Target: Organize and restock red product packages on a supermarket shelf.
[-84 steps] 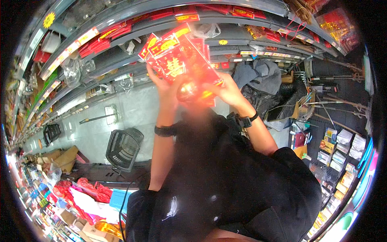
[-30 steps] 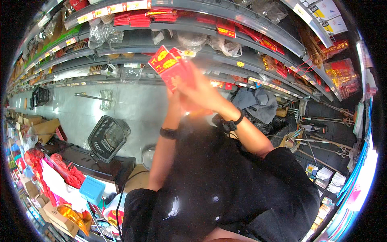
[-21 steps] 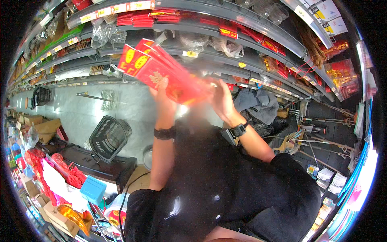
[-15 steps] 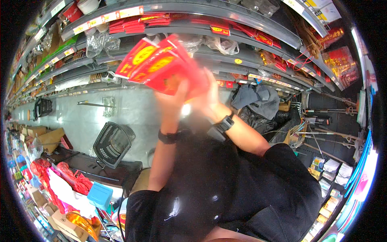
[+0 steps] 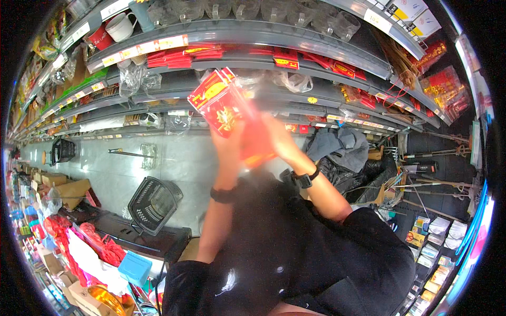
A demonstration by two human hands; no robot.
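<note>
A stack of red envelopes (image 5: pixel 220 105) with gold print is held up in front of my chest, before the shelves. My left hand (image 5: pixel 227 143) grips the stack along its left and lower side. On the right side, my right hand (image 5: pixel 279 139) is closed against the envelopes, its fingers partly hidden and blurred. The upper ends of the envelopes lie nearly on top of one another, slightly offset. More red envelopes (image 5: pixel 184 56) lie in flat piles on the shelf just beyond my hands.
Glass mugs (image 5: pixel 246 9) line the upper shelf, with a white mug (image 5: pixel 121 27) at its left. Below on the floor stands a black shopping basket (image 5: pixel 153 205). Dark grey cloth (image 5: pixel 340 147) lies heaped at right. A blue box (image 5: pixel 135 267) sits at lower left.
The envelopes were fanned out; now they are gathered closer into one stack and tilted more upright. My hands have come slightly lower, and the view shows more of the upper shelf.
</note>
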